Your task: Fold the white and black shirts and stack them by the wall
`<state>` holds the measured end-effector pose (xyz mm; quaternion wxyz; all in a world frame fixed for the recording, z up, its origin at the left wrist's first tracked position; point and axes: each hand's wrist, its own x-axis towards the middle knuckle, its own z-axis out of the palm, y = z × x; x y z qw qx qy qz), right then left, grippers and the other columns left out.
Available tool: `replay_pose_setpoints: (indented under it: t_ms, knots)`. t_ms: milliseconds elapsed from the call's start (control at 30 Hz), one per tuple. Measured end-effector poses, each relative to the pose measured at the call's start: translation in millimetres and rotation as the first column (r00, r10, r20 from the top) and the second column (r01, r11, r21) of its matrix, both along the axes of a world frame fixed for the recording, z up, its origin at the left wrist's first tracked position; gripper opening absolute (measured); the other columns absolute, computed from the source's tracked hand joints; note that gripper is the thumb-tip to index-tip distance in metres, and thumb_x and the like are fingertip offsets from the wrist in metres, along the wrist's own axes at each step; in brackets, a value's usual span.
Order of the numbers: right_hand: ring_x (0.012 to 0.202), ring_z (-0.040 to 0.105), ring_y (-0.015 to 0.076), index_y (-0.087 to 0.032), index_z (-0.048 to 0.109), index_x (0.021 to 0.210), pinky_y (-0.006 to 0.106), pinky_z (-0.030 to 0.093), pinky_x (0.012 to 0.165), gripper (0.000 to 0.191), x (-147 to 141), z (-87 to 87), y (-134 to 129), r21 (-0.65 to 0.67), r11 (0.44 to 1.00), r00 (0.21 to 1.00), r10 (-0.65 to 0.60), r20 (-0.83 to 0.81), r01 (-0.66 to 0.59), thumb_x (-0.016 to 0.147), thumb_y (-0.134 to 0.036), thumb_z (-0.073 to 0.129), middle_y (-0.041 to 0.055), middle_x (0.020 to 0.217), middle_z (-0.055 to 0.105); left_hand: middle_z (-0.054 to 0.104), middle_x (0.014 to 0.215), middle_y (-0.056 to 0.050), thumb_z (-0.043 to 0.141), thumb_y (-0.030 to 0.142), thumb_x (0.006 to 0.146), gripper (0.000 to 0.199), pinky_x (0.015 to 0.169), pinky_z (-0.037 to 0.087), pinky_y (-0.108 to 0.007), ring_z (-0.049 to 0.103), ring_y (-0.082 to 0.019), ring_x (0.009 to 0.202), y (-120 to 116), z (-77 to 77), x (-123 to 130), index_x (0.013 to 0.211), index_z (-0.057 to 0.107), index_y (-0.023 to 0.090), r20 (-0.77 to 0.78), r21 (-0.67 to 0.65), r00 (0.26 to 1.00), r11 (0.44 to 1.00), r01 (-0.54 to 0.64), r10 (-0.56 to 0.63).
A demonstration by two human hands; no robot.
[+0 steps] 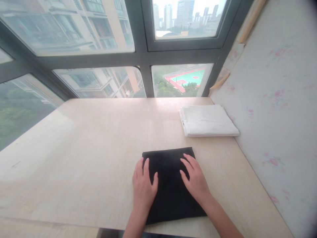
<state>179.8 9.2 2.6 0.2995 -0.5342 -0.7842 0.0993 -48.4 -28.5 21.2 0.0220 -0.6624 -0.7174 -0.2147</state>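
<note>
A black folded cloth (pixel 170 195) lies flat near the front edge of the wooden surface, roughly rectangular. On its left edge rests my left hand (pixel 145 186), fingers spread and pointing away from me. My right hand (pixel 195 178) lies over the cloth's right edge, its fingers also apart. Neither hand grips the fabric. Whether the cloth is a garment cannot be told from its folded shape.
A flat stack of folded white cloth (pixel 208 120) sits at the back right, close to the flower-patterned wall (pixel 274 125). Grey-framed windows (pixel 94 61) border the back and left of the pale wooden surface (pixel 81 158).
</note>
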Motion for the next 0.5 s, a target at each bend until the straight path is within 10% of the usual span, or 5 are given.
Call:
replay_pose_setpoints:
  t_ms: [300, 500]
  knots:
    - [0.102, 0.067, 0.0335, -0.013, 0.054, 0.133, 0.044, 0.055, 0.077, 0.045, 25.8, 10.4, -28.2, -0.288, 0.890, 0.934, -0.316, 0.170, 0.353, 0.094, -0.035, 0.048, 0.0190, 0.118, 0.065, 0.067, 0.112, -0.020, 0.046, 0.048, 0.091, 0.052, 0.087, 0.053, -0.050, 0.065, -0.036, 0.105, -12.0, 23.4, -19.7, 0.125, 0.054, 0.010, 0.198, -0.456, 0.928, 0.868, -0.198, 0.315]
    - [0.086, 0.071, 0.0293, -0.017, 0.067, 0.107, 0.036, 0.050, 0.065, 0.026, 23.8, 18.9, -18.5, -0.410, 0.841, 0.934, -0.298, 0.195, 0.354, 0.089, -0.033, 0.055, 0.0136, 0.101, 0.071, 0.073, 0.106, -0.017, 0.066, 0.057, 0.075, 0.054, 0.091, 0.053, -0.048, 0.067, -0.036, 0.106, -7.3, 34.1, -29.6, 0.107, 0.066, 0.013, 0.584, -0.570, 0.663, 0.818, -0.077, 0.469]
